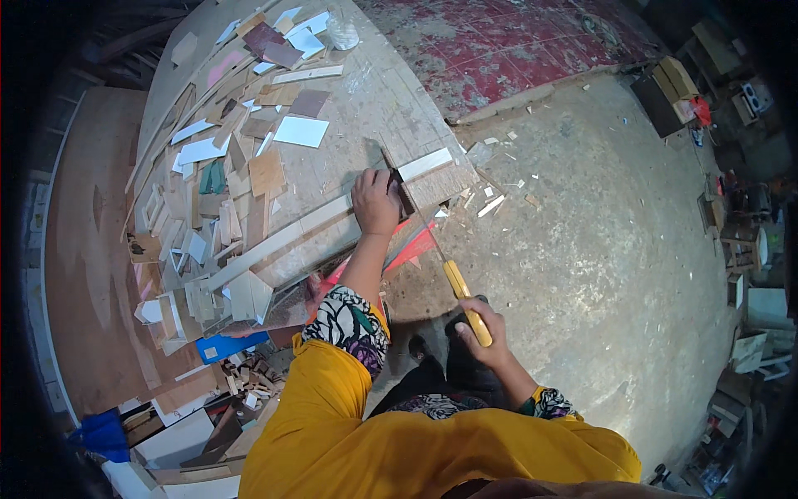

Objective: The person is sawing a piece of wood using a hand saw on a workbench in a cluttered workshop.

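One long pale wooden strip (332,212) lies slantwise across the near edge of the tabletop (391,91), its far end reaching the table's corner. The left hand (374,202) presses down on it, palm flat and fingers curled over the strip near that end, just beside a small dark block (405,193) that sits against the wood. One handsaw (432,241) crosses the strip here, its thin blade running from the cut toward the person; the right hand (486,331) is closed tight around its yellow handle (467,303), below the table's edge and over the floor. The tabletop is rough, worn planking, and its left half is buried under dozens of offcuts (224,166), too many to count: brown plywood pieces, white laminate rectangles, thin slats, a few purple-brown squares. One clear plastic jar (342,33) stands at the far end; what is in it cannot be told. A red, peeling board (507,41) lies beyond the tabletop. The concrete floor (598,249) is dusty, with small wood chips (490,204) scattered by the table's corner. A large brown plywood sheet (91,249) lies to the left, with more scraps and a blue piece (229,345) below the table. Boxes and clutter (677,91) line the right side of the room.
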A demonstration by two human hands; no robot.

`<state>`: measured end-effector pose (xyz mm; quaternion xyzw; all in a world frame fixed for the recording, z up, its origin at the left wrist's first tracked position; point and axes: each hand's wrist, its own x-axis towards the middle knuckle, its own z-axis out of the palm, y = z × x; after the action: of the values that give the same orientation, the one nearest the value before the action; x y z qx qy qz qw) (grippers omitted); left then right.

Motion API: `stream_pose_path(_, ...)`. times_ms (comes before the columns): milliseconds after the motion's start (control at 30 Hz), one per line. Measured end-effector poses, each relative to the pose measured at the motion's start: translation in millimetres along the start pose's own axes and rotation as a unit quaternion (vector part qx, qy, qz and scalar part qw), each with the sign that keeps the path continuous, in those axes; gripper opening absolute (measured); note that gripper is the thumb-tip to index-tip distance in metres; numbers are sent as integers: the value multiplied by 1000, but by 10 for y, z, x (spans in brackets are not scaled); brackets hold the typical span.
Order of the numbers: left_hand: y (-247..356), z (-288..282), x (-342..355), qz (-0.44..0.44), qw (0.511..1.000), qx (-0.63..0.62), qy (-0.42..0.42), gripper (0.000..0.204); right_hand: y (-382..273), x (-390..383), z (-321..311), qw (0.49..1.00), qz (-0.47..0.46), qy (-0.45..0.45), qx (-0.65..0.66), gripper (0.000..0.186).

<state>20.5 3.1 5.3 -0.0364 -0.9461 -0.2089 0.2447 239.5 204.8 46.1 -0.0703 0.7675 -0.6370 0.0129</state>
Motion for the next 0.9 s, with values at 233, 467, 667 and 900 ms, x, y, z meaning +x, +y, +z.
stream_pose_path(233,20,-24,-5,1,1000,-3,-13,18,-45,15,178,994,-74,78,-31,31)
stream_pose_path(467,-42,20,-15,-13,1000,7,-19,19,-90,22,304,995,-77,52,-18,28)
stream_pose_path(667,-30,30,-6,14,999,30,2,19,-169,64,70,999,-18,26,5,31)
stream_pose_path(900,-17,52,-33,5,1000,-2,4,19,-394,96,131,999,-11,26,-14,36)
